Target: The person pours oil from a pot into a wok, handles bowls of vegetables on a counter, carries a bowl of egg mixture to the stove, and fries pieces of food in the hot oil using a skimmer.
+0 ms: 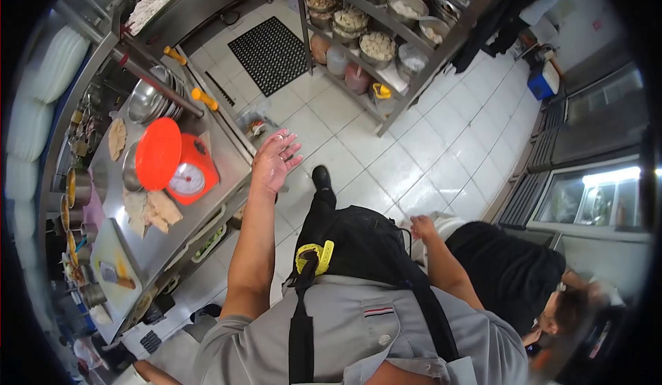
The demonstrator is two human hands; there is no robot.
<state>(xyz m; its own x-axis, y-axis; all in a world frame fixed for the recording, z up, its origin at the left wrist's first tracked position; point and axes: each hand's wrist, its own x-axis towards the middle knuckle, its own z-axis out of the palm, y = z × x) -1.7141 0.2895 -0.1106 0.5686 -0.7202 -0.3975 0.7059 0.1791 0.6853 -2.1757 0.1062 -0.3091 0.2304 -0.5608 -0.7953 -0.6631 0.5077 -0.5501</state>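
My left hand (277,159) is raised over the tiled floor beside the steel counter. Its fingers are apart and dusted with something white, and it holds nothing. Nearest to it on the counter stands a red-orange dial scale (200,168) with a round red pan (158,152). Beside the scale lie tan cloths (153,211), and stacked steel bowls (153,94) sit behind it. Down at my side, my right hand (423,228) has loosely bent fingers with a gap between them. No object shows in it. A person in black is close beside it.
A cutting board (114,275) lies on the near counter. Ahead stands a metal rack (393,75) of filled bowls, with a black mat (267,55) on the floor. A person (507,268) bends at my right by glass-door fridges (593,195). A blue cooler (543,82) sits far right.
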